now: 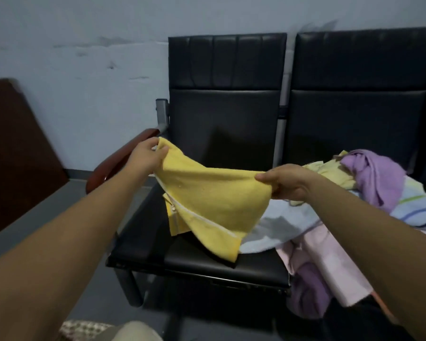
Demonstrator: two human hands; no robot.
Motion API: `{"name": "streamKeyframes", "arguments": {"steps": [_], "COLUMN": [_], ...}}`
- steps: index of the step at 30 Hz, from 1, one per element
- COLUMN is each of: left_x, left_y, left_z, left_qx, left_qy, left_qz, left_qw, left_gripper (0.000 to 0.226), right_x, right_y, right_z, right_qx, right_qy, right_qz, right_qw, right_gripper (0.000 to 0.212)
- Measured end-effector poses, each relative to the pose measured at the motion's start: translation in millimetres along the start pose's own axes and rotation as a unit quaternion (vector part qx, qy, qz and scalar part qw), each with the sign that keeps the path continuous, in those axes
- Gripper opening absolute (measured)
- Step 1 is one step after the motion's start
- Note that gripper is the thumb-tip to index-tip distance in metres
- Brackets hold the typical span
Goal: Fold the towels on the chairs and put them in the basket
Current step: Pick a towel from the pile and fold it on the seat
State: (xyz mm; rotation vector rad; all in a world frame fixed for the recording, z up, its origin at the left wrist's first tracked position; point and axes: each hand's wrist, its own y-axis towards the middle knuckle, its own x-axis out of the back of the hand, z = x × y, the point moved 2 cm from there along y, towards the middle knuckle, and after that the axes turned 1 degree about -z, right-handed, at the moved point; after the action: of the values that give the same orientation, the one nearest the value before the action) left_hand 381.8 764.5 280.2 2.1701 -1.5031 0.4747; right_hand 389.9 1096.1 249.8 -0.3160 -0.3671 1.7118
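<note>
Pale, scuffed wall point(84, 70) behind two black chairs; the left chair point(226, 114) serves as reference. Over its seat the yellow towel point(207, 200) hangs spread, lower part reaching the seat. Left hand point(145, 156) pinches one upper corner beside the chair's wooden armrest point(113, 163); right hand point(288, 180) grips the opposite corner. Right of the chair lies a heap of towels point(354, 193), purple, striped and pink.

There are two black chairs, the left chair point(226, 114) and the right chair point(359, 112). Two hands show, the left hand point(146, 155) and the right hand point(287, 182). There is one yellow towel point(207, 200) and one heap of towels point(312, 232) with about six pieces, though the exact count cannot be told. There is also one brown board point(15, 148) and one armrest point(116, 159).
</note>
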Motion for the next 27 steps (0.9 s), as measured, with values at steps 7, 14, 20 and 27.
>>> {"name": "streamKeyframes", "arguments": {"steps": [7, 14, 20, 27], "left_x": [11, -15, -16, -4], "left_y": [-43, -102, -94, -79], "left_z": [-56, -90, -73, -44], "left_qx": [-0.078, -0.165, -0.158, -0.122], "left_qy": [0.019, 0.098, 0.078, 0.023], "left_qz": [0.028, 0.239, 0.177, 0.136], "left_qw": [0.996, 0.952, 0.968, 0.983], "left_gripper": [0.046, 0.061, 0.007, 0.013], "right_x": [-33, -59, -41, -25], "right_y": [-50, -77, -82, -75], "right_z": [25, 34, 32, 35], "right_qx": [0.051, 0.108, 0.135, 0.152], "right_qy": [0.121, 0.234, 0.173, 0.088], "right_qz": [0.093, 0.114, 0.024, -0.001], "right_qw": [0.987, 0.96, 0.975, 0.984], "right_gripper": [0.035, 0.029, 0.036, 0.03]}}
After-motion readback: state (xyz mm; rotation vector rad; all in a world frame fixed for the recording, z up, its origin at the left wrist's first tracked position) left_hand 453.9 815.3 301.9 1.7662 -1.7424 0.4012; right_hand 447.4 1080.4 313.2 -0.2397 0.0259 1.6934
